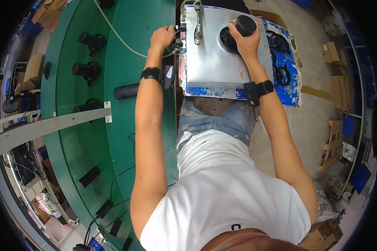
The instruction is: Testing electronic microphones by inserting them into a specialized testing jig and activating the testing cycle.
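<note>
My right hand [248, 44] is wrapped round a black cylinder [245, 25], which leans over a black round base [228, 40] on a silver metal plate [213, 69]. Whether cylinder and base are one piece is hidden by the hand. To the left, my left hand [161, 37] is closed, its fingertips at a small dark fitting on the plate's left side. What those fingers hold, if anything, I cannot make out. Beside that hand sits a small black knob [179, 43]. A metal lever clamp [198, 25] stands on the plate's left part.
A green bench [123, 113] on the left carries several black cylinders with round bases [86, 69] and a loose black cylinder [126, 91]. A pale hose [121, 39] crosses it. Black rings [283, 76] lie on a worn blue board [290, 94] at the right.
</note>
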{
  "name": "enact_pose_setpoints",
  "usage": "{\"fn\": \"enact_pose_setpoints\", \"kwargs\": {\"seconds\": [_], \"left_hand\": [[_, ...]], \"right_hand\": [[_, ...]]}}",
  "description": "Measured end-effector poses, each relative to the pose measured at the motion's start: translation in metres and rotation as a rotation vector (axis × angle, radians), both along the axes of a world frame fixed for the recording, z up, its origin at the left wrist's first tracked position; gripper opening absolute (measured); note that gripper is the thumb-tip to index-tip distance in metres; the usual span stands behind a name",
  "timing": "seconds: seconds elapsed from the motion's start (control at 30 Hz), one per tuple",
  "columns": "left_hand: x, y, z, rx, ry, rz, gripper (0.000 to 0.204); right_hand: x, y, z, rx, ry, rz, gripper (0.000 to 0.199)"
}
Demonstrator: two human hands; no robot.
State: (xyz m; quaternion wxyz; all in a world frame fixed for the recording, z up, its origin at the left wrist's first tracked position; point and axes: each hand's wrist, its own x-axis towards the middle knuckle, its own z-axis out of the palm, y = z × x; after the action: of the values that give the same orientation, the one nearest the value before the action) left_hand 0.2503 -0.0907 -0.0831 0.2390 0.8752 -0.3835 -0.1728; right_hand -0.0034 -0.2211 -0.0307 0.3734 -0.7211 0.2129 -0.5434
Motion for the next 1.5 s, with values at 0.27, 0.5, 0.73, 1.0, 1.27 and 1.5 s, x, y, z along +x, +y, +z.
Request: {"fn": "enact_pose_setpoints", "kwargs": {"seconds": [0.27,0.5,0.73,1.0,1.27,1.5], "left_hand": [[-0.017,0.084,-0.001,-0.666,-0.220,0.127,0.048],[-0.186,0.149,0.158,-1.040,-0.246,-0.157,0.058],[-0.185,0.287,0.079,-0.662,-0.278,0.500,0.060],[-0.067,0.492,0.009,-0.635,-0.396,1.435,0.078],[-0.030,0.539,0.022,-0.461,-0.679,1.291,0.074],[-0.067,0.646,0.008,0.214,-0.772,1.445,0.057]], "right_hand": [[-0.010,0.006,0.147,0.071,-0.558,0.044,0.021],[-0.030,0.133,0.170,-0.212,0.012,0.622,0.060],[-0.031,0.185,0.092,-0.128,0.449,0.980,0.079],[-0.089,0.123,0.052,0.267,0.737,1.013,0.059],[-0.098,0.116,0.043,0.331,0.645,0.946,0.043],[-0.103,0.119,0.021,0.435,0.626,0.908,0.035]]}}
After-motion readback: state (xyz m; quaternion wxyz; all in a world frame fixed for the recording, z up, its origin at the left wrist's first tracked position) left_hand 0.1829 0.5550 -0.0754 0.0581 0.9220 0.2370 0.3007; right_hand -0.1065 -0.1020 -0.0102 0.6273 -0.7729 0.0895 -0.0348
